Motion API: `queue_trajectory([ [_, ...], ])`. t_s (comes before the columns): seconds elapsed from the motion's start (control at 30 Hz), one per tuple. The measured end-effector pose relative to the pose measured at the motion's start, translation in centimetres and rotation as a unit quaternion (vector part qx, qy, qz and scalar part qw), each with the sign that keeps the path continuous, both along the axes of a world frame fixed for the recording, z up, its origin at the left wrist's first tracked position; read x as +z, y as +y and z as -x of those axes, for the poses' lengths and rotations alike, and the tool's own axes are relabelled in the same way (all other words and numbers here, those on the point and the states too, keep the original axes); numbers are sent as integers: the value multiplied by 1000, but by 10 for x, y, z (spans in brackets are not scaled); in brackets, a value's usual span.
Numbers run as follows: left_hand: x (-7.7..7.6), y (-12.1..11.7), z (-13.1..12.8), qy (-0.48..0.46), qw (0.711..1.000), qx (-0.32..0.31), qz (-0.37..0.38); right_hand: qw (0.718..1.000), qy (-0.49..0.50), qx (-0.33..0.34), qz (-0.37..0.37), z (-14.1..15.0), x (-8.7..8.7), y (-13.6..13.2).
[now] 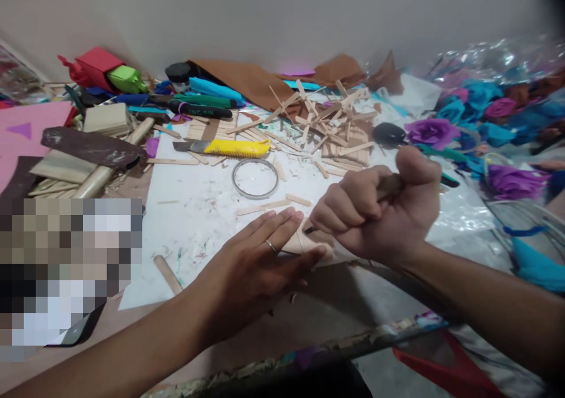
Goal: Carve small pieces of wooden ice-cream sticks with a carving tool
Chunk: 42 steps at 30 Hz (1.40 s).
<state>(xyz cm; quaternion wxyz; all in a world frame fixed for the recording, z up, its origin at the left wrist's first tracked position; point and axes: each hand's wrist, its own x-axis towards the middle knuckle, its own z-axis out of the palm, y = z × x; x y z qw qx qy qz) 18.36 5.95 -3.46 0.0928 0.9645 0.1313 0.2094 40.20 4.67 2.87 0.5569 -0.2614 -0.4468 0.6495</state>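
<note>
One pale, flat wooden piece lies partly under the left hand, at the near edge of a white paper sheet.
The left hand rests palm down, fingers extended, not clasping the piece; the right hand is clenched around a dark-handled tool, its dark tip at the wood, contact unclear. Beyond them lie a round grey hoop, a yellow plastic cutter and heaped pale wooden sticks.
</note>
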Motion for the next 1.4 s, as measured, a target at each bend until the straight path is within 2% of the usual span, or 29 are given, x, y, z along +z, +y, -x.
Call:
queue_trajectory([
  [0.4,4,-3,-5,38,999,0,-9,1000,13,-9,2,9,3,-5],
  [0.6,4,-2,-7,42,999,7,-12,1000,13,13,14,8,5,-5],
  [0.77,7,-2,-8,35,999,4,-5,997,-3,66,-32,4,6,-2],
  [0.93,7,-4,-7,24,1000,3,-6,997,-12,74,-32,5,4,-2],
  [1.13,7,-6,-4,35,999,6,24,998,-15,50,-21,9,0,-4],
  [1.4,14,-7,-6,6,998,1,64,996,21,-17,-91,25,-14,-9],
])
